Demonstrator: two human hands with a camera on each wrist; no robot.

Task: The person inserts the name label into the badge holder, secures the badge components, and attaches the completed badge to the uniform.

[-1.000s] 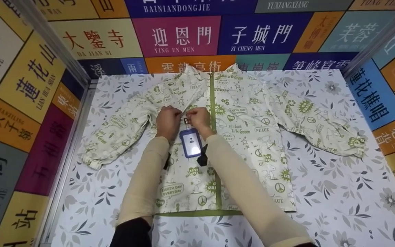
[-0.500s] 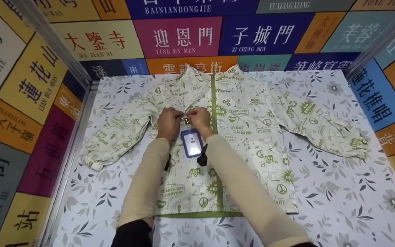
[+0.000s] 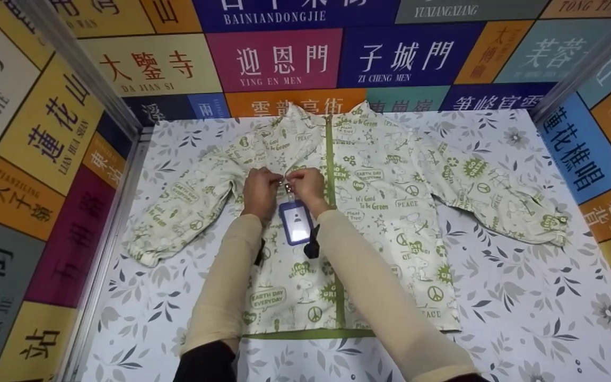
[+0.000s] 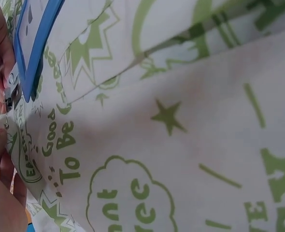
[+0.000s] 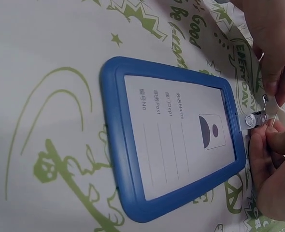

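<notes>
A white jacket with green print lies spread out, sleeves to both sides. On its left front lies a badge holder with a blue frame, a card with a drawn portrait inside. A clear strap joins it to a small metal clip. The left hand pinches the jacket fabric just left of the clip. The right hand pinches the clip end of the badge, its fingertips almost meeting the left hand's. Between the fingertips in the right wrist view a thin metal pin shows; the fingers partly hide the clip.
The jacket lies on a table with a grey leaf and flower print. Panels of coloured lettering stand behind and at both sides. A green zip strip runs down the jacket front. Black wrist gear sits under the right forearm.
Both hands stay at the same spot by the clip, with only slight finger movement. The badge holder and jacket lie as before; the view has shifted slightly.
</notes>
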